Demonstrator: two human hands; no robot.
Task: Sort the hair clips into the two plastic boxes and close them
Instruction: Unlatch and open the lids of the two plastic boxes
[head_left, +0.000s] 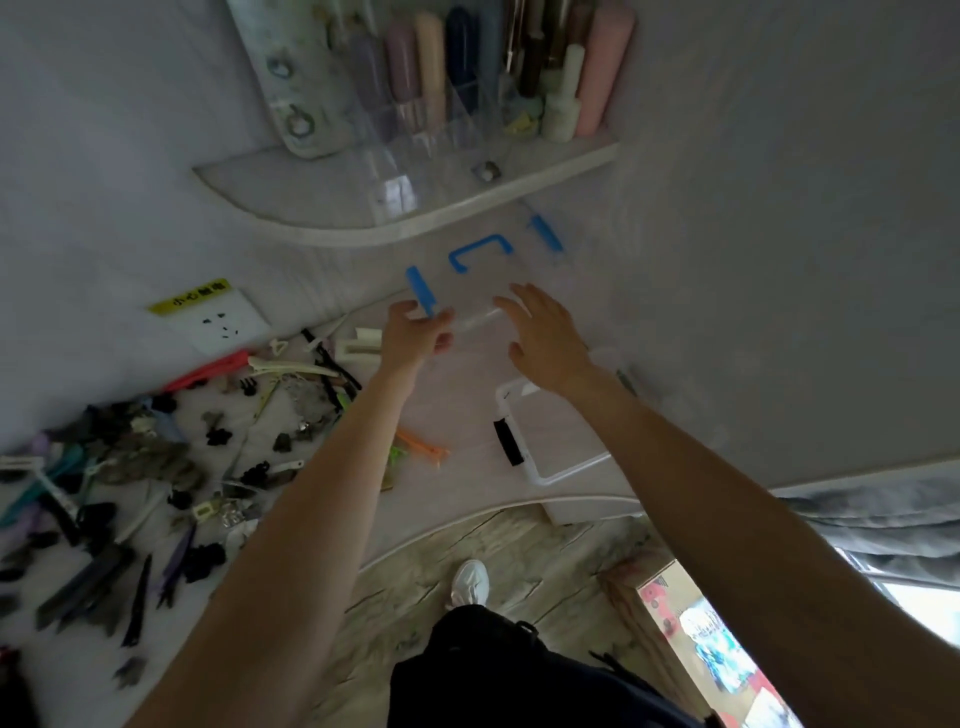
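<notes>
Both arms reach out over the pale table (457, 395). Two boxes: the clear box (498, 280) with blue handle and two blue latches sits at the back under the shelf (415, 218); the white box (550, 441) sits nearer. Left hand (415, 332) pinches the clear box's near rim, right hand (545, 332) hovers spread. Hair clips (156, 457) lie heaped at left, too many to count.

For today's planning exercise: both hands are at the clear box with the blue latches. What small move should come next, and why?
Probably bring the right hand down onto the clear box to match the left hand, which already touches its near edge by a blue latch. The hair clips lie unsorted to the left, so the box likely needs steadying or opening first.
</notes>
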